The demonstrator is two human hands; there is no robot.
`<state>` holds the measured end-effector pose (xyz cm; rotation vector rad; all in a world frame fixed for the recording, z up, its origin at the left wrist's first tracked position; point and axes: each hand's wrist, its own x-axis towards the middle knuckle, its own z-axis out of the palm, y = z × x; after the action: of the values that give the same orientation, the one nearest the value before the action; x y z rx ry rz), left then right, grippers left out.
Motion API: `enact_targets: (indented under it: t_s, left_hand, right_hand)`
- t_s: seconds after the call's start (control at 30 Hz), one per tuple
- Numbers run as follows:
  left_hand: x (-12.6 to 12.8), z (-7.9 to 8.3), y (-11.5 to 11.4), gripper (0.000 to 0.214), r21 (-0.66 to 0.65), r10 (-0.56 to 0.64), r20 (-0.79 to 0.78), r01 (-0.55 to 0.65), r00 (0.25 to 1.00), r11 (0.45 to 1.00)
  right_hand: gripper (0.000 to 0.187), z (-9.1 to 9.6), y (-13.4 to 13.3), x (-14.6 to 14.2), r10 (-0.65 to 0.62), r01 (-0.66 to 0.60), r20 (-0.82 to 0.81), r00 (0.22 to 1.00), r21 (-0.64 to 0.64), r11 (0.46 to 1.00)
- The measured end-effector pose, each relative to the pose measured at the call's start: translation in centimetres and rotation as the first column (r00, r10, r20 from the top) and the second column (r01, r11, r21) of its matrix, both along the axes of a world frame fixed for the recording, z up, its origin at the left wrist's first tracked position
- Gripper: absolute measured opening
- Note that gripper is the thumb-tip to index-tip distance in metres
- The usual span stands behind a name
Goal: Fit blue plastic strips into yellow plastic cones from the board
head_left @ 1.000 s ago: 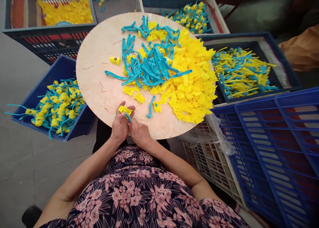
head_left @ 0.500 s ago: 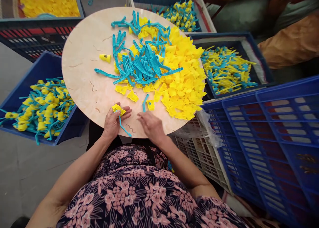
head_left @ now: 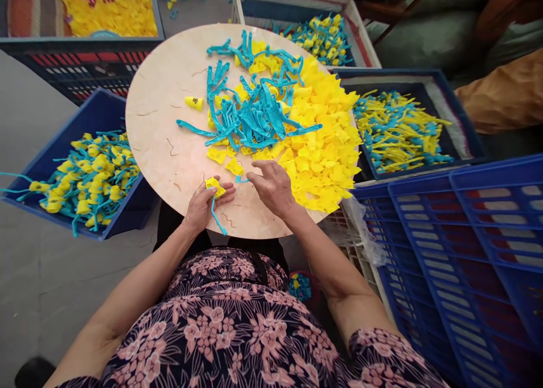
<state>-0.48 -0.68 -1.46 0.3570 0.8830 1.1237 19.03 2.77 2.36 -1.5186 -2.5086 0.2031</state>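
My left hand (head_left: 203, 207) is near the front edge of the round table (head_left: 153, 145), its thumb pressing a yellow plastic piece (head_left: 215, 186) against the fingers. A thin blue strip (head_left: 217, 217) hangs down from that piece. To the right, my right hand (head_left: 275, 189) has its thumb and fingertips at the end of a short blue piece (head_left: 240, 179); the fingers partly hide it. Behind the hands lies a heap of blue strips (head_left: 252, 116). A large heap of cup-like yellow pieces (head_left: 326, 133) covers the table's right side.
A blue bin (head_left: 46, 128) of joined yellow-and-blue pieces stands left. More crates hold such pieces: a white-rimmed one (head_left: 356, 31) behind and a dark blue one (head_left: 462, 128) at right. Blue slatted crates (head_left: 424, 207) line the right side. One printed yellow cup (head_left: 194, 103) lies apart.
My right hand has moved up and slightly right over the table, and the short blue piece now lies more sideways at its fingertips. My left hand keeps its hold. The whole view has shifted.
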Motion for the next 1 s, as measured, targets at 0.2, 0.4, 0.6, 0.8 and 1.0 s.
enact_targets:
  t_s: [0.2,0.4,0.6,0.8,1.0]
  left_hand:
    - [0.2,-0.1,-0.1,0.038,0.01,0.047,0.015,-0.047,0.999,0.999]
    - [0.2,-0.4,-0.2,0.038,0.032,0.044,0.007,-0.044,0.999,0.999]
    - [0.3,-0.4,-0.3,0.037,0.035,0.034,-0.032,-0.032,0.999,0.999]
    - [0.8,-0.3,-0.5,0.042,0.031,0.077,-0.138,-0.073,0.988,0.997]
    - [1.6,0.0,-0.4,0.045,-0.011,0.131,-0.235,-0.137,0.963,0.991]
  right_hand:
    - [0.035,0.4,-3.1,-3.6,0.007,-0.014,-0.04,0.999,-0.161,0.987]
    - [0.033,-1.3,-3.5,-4.9,-0.047,0.045,-0.007,0.999,-0.22,0.974]
    - [0.035,-0.9,-3.3,-5.0,-0.037,0.062,0.103,0.994,-0.254,0.965]
    - [0.034,-0.1,-3.3,-6.1,0.023,0.036,0.166,0.986,-0.344,0.938]
    - [0.032,0.3,-3.7,-6.2,0.022,0.033,0.155,0.988,-0.34,0.94]
